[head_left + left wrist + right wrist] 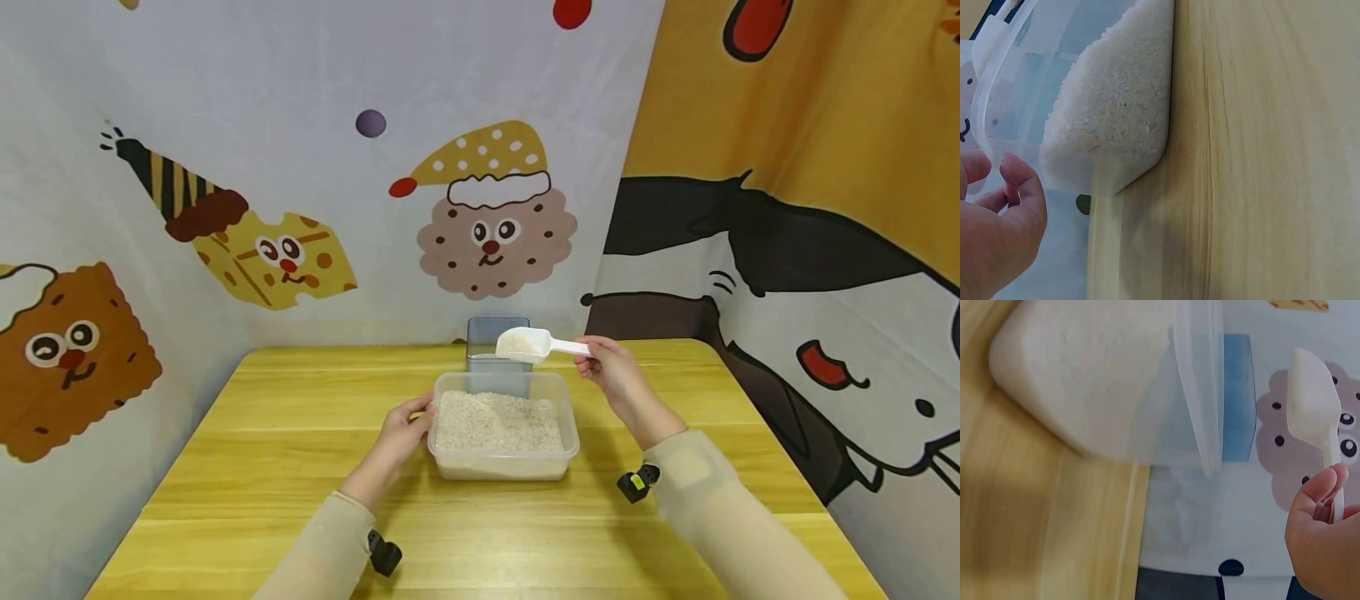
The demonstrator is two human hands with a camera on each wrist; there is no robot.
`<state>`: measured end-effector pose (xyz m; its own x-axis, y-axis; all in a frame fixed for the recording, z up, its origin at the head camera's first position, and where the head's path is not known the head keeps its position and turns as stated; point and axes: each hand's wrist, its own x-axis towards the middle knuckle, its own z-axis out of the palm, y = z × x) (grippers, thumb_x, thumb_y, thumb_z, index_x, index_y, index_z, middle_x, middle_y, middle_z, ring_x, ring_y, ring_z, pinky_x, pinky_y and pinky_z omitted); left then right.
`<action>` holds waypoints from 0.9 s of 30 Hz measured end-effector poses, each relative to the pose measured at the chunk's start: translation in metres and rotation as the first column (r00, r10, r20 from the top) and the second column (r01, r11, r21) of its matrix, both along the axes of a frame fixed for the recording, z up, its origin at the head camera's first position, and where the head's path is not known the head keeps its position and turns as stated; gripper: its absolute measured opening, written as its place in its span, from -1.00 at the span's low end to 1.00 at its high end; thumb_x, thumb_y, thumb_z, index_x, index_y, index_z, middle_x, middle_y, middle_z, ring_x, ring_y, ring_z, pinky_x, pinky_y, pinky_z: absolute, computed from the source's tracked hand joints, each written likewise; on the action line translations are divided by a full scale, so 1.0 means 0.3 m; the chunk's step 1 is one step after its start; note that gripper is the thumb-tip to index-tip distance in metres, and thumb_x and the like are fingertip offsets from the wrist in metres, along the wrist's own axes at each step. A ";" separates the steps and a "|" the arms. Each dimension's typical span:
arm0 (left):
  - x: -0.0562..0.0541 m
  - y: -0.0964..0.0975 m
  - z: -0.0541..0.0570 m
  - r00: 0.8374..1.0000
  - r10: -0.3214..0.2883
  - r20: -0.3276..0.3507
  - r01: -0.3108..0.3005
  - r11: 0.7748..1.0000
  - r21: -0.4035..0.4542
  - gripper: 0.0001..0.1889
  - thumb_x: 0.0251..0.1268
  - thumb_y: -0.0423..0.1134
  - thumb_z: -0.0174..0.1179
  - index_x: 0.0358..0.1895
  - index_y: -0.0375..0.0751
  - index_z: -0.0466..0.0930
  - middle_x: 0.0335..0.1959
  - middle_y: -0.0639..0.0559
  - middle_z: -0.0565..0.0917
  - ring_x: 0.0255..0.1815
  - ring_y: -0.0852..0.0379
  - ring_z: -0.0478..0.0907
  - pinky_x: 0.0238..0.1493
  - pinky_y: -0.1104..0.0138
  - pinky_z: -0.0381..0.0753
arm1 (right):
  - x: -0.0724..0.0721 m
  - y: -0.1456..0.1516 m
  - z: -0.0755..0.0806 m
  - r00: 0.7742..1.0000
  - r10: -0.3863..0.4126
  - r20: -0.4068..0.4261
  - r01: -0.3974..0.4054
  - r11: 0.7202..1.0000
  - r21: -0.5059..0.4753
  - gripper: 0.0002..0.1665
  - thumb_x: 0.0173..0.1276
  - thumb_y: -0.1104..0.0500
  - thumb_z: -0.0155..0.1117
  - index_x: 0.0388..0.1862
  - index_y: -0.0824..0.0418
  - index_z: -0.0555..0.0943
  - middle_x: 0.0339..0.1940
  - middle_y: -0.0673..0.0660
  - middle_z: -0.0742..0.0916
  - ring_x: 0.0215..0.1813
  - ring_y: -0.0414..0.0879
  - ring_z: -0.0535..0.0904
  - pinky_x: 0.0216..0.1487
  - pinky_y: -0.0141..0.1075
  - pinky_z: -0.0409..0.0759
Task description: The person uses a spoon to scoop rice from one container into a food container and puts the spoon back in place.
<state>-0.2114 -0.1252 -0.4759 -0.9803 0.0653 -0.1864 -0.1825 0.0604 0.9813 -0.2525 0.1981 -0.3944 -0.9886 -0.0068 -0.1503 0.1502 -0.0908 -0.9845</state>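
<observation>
Yellow wooden table [277, 442], left hand [402, 432], nine o'clock, pinching clear rectangular plastic tub [501, 468], right hand [612, 375] gripping white plastic scoop [537, 340]

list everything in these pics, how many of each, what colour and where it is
clear tub: 1, colourless, on the table
rice: uncounted grains, off-white, heaped in the clear tub, some in the scoop
scoop: 1, white, held up in the right hand
blue container: 1, translucent blue, behind the clear tub
table: 1, yellowish wood, under both containers
cartoon backdrop: cloth count unclear, mostly white and ochre, around the table
wrist devices: 2, black, one per wrist
sleeves: 2, beige, on both arms
hands: 2, bare, right on scoop handle, left on tub rim
</observation>
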 end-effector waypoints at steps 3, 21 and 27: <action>0.003 0.001 -0.002 1.000 0.005 -0.004 -0.005 1.000 -0.009 -0.55 0.45 -0.28 0.00 0.35 -0.30 0.31 0.23 -0.26 0.37 0.10 -0.04 0.44 -0.09 0.34 0.55 | -0.020 0.019 0.014 1.000 -0.012 -0.022 0.012 1.000 0.019 -0.65 0.56 0.24 -0.24 0.09 0.47 0.38 -0.56 -0.09 0.62 -0.46 -0.28 0.49 -0.37 -0.50 0.51; 0.016 0.010 0.002 1.000 0.009 -0.024 -0.009 1.000 0.003 -0.53 0.45 -0.30 0.00 0.36 -0.35 0.27 0.17 -0.26 0.37 0.07 -0.04 0.46 -0.11 0.33 0.55 | -0.090 0.069 0.067 0.998 -0.068 -0.015 0.069 0.959 0.274 -0.57 0.57 0.17 -0.25 0.16 0.44 0.42 -0.47 0.00 0.61 -0.47 -0.25 0.47 -0.33 -0.43 0.53; 0.015 0.008 0.002 1.000 0.009 -0.019 -0.009 1.000 -0.001 -0.53 0.45 -0.29 0.00 0.36 -0.35 0.27 0.19 -0.26 0.37 0.09 -0.06 0.45 -0.10 0.33 0.55 | -0.097 0.070 0.078 0.996 -0.064 -0.060 0.081 0.934 0.348 -0.60 0.57 0.17 -0.24 0.09 0.40 0.45 -0.47 0.01 0.59 -0.47 -0.24 0.48 -0.31 -0.41 0.55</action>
